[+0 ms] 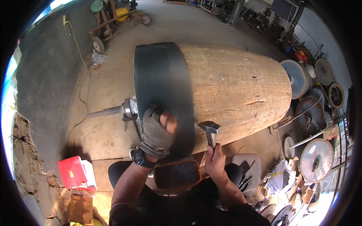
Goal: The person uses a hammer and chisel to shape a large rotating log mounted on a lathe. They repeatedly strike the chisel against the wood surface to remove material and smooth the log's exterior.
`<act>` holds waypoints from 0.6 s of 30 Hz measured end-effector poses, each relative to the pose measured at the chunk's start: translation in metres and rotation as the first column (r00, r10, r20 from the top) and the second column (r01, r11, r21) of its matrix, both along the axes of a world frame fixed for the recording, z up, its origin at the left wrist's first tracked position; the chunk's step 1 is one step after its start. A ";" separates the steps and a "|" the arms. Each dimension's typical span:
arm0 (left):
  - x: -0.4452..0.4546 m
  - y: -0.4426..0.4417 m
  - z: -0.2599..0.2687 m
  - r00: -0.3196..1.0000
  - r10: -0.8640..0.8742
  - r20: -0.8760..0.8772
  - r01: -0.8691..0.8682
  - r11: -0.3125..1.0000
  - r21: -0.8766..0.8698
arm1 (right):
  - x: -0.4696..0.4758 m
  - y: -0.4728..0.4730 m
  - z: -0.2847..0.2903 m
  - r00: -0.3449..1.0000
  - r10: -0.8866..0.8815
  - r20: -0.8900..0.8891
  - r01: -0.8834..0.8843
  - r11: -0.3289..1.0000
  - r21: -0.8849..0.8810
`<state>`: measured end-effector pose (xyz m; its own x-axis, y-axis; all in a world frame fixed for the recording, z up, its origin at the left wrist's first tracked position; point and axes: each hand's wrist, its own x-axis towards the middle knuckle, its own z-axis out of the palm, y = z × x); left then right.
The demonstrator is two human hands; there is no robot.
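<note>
A large roller (pixel 234 84) with a rough, cracked, wood-like surface lies across the floor before me. Around its left end runs a broad black band (pixel 161 73) with fine ridges. My left hand (pixel 158 132), in a grey fingerless glove, is against the lower part of this band with its fingers curled; whether anything is inside them is hidden. Bare, my right hand (pixel 216 161) grips the handle of a steel hammer (pixel 209 127), its head beside the band's right edge, over the roller. Between my knees sits a dark tray (pixel 177 175) with an orange rim, its contents unclear.
A metal shaft (pixel 107 111) juts from the roller's left end. Round metal discs and drums (pixel 316 161) crowd the right side. At lower left are a red box (pixel 72 173) and a cardboard box (pixel 80 209). A wheeled frame (pixel 113 25) stands far left; a yellow cable (pixel 77 50) hangs along the wall.
</note>
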<state>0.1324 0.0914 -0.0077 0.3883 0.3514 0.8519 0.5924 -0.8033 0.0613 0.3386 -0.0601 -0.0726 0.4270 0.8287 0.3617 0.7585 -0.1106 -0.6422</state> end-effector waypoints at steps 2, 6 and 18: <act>0.008 0.010 0.002 0.998 0.066 0.006 -0.066 0.995 0.074 | -0.004 -0.027 0.004 0.984 0.077 -0.163 -0.050 0.985 0.167; 0.008 0.005 0.000 0.995 0.102 -0.001 -0.102 0.992 0.072 | 0.002 -0.022 0.015 0.984 0.109 0.142 -0.150 0.934 0.323; 0.007 0.022 -0.013 0.959 0.278 0.061 -0.278 0.961 -0.012 | 0.001 0.011 0.001 0.990 0.006 0.143 -0.007 1.000 0.008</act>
<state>0.1392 0.1135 -0.0211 0.2217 0.4407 0.8699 0.7872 -0.6073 0.1070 0.3394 -0.0487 -0.0721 0.3651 0.8281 0.4255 0.8433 -0.1006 -0.5279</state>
